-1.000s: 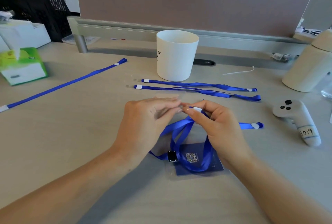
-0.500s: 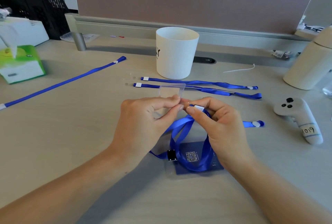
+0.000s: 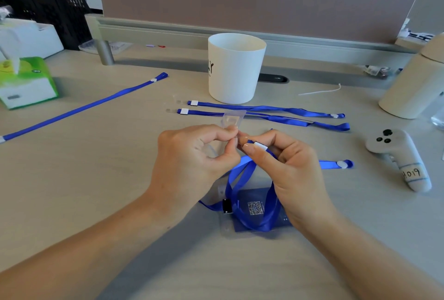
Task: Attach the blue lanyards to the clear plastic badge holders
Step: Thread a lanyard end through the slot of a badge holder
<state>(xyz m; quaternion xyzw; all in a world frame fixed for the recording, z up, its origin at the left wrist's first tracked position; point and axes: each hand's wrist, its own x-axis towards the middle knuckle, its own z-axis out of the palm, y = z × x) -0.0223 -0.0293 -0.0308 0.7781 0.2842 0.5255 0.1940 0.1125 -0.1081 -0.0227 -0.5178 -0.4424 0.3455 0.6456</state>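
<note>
My left hand (image 3: 194, 157) pinches a clear plastic badge holder (image 3: 233, 118), whose top edge sticks up above my fingers. My right hand (image 3: 286, 172) pinches the white-tipped end of a blue lanyard (image 3: 252, 186), held against the holder. The lanyard's ribbon loops down over a badge holder with a dark blue card (image 3: 258, 210) lying flat on the desk below my hands. Two more blue lanyards (image 3: 271, 113) lie side by side beyond my hands, and another blue lanyard (image 3: 79, 108) stretches diagonally at the left.
A white cup (image 3: 236, 68) stands behind the lanyards. A white controller (image 3: 396, 155) lies at the right, a cream container (image 3: 415, 83) behind it. A green tissue box (image 3: 24, 83) sits at the far left. A grey partition rail (image 3: 312, 44) runs along the back.
My hands have risen slightly and the clear holder now stands up above my left fingers. The view has shifted a little.
</note>
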